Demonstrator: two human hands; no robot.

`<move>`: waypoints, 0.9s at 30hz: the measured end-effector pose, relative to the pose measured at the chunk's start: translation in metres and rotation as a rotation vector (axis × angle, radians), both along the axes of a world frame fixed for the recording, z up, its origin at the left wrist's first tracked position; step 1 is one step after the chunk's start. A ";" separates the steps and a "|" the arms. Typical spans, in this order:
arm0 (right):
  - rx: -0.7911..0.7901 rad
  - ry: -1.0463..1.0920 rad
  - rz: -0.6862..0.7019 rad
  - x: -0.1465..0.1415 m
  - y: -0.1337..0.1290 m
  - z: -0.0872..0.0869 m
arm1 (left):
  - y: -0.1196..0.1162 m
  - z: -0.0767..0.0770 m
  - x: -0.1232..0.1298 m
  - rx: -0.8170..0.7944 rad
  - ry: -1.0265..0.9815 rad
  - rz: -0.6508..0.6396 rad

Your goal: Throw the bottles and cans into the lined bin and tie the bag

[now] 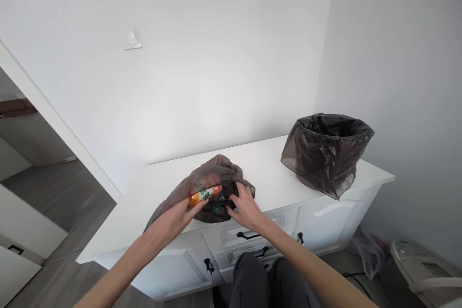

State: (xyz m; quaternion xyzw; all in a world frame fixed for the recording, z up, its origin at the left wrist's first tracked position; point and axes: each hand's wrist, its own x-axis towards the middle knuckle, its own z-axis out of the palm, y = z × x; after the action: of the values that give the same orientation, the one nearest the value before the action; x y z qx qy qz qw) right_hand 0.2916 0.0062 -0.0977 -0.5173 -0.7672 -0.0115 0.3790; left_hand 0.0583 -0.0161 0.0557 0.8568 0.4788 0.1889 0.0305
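A thin dark plastic bag lies crumpled on the white cabinet top, its mouth towards me. In that mouth an orange-and-white can with green lettering lies on its side; other contents are too dark to make out. My left hand reaches into the bag's left side, closed around the can with the thumb along its lower edge and the other fingers partly hidden. At the right side of the opening, my right hand pinches the bag's film, its fingertips partly inside.
To the right on the white cabinet stands a bin lined with a black bag. The cabinet front has black handles. A pale appliance and a clear plastic bag are on the floor at right.
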 end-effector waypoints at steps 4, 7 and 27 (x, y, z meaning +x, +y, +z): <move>-0.029 0.032 0.020 -0.008 0.016 -0.010 | -0.043 0.034 -0.045 -0.134 -0.033 0.113; -0.063 0.083 0.016 -0.010 0.022 -0.021 | -0.048 0.060 -0.083 -0.074 -0.098 0.345; -0.168 0.135 -0.090 -0.016 0.028 -0.026 | 0.161 -0.017 -0.181 -0.234 0.015 0.703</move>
State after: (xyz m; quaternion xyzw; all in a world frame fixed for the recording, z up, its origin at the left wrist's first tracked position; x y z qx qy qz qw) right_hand 0.2751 0.0337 -0.1234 -0.5806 -0.7142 0.0707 0.3845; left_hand -0.1232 0.1449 0.0387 0.6322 0.7624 0.1256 0.0580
